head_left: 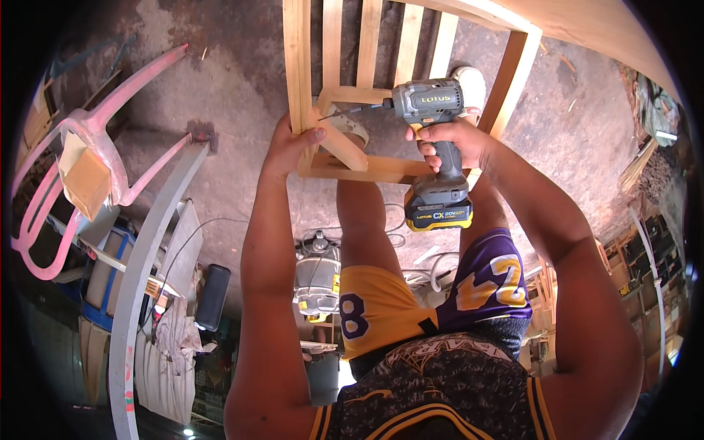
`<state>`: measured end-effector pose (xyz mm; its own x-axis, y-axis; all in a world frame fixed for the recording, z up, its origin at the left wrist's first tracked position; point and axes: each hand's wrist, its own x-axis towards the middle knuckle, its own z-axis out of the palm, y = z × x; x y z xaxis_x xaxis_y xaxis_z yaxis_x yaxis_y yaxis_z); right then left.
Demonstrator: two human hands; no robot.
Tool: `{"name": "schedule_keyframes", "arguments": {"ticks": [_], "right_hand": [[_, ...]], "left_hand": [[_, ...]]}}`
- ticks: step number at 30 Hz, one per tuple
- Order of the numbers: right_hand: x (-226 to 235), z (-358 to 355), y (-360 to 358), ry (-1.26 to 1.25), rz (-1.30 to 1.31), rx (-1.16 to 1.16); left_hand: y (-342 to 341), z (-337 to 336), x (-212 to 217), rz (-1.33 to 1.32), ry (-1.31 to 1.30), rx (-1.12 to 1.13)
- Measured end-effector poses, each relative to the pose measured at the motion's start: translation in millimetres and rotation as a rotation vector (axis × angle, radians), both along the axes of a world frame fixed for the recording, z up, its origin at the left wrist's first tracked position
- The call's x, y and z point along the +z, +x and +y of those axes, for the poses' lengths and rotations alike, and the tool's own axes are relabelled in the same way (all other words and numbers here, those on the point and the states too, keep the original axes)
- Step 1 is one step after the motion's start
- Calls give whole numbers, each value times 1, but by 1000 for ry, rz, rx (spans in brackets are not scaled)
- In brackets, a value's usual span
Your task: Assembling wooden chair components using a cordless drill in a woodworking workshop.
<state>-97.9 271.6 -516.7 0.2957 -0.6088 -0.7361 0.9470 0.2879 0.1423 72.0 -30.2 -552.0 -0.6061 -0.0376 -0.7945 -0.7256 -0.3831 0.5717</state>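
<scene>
grey and yellow, the cordless drill [431,101] is held near the wooden frame [369,44], its handle [450,158] clamped by the fingers of the right hand [449,139]. its body is laid crosswise, the bit [357,111] pointed left toward a post [297,66], which is clasped by the left hand [287,147]. a wooden piece [84,180] is carried on a pink chair [108,125].

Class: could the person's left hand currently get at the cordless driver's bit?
Probably yes: the left hand holds the wooden frame near the bit, with nothing visible between, though it might need to let go.
</scene>
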Motion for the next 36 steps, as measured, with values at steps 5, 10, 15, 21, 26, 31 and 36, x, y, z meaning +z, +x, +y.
{"name": "schedule_keyframes", "arguments": {"ticks": [5, 10, 15, 21, 26, 31, 36], "right_hand": [[-4, 0, -2, -49, 61, 24], [-2, 0, -1, -32, 97, 38], [-7, 3, 4, -34, 66, 11], [-7, 3, 2, -22, 99, 31], [-2, 0, -1, 7, 84, 57], [-3, 2, 6, 15, 101, 33], [-3, 3, 8, 13, 102, 14]], "left_hand": [[1, 0, -1, 28, 28, 6], [1, 0, 1, 33, 8, 1], [0, 0, 1, 20, -7, -29], [0, 2, 1, 50, -11, -14], [-1, 3, 1, 43, -3, 0], [-4, 4, 4, 44, -12, -1], [-8, 4, 5, 67, -15, -12]]}}
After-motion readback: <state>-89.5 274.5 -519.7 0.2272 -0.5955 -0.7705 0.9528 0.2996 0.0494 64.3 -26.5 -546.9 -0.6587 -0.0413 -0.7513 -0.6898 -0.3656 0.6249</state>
